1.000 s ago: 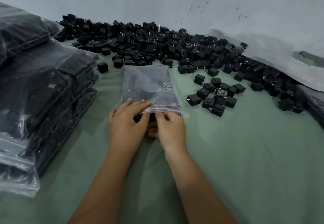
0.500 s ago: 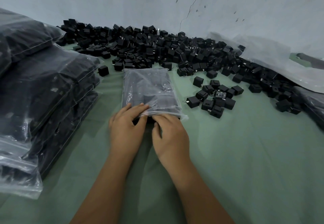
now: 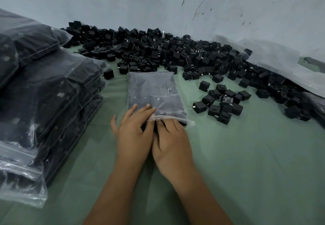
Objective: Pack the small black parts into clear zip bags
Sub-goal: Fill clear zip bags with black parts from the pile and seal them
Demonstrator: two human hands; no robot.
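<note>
Done: clear zip bags filled with black parts (image 3: 44, 101) are stacked at left.
In hand: a filled clear zip bag (image 3: 154, 94) is pressed flat-fingered by the left hand (image 3: 133, 131); right hand (image 3: 171, 142) fingertips are tucked into its mouth.
Left: a heap of small black cube-shaped parts (image 3: 175, 54) remains on the tabletop (image 3: 255, 154).

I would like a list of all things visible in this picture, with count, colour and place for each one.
zip bag: one, clear, filled with black parts, centre of the table.
filled bags: a stack, count unclear, clear with black contents, left side.
loose parts: a large pile, black, along the wall, with a small group right of the zip bag.
plastic sheet: one, clear, far right.
table: one, green.
wall: pale, cracked, behind.
left hand: on the bag's near edge.
right hand: fingers at the bag's mouth.
</note>
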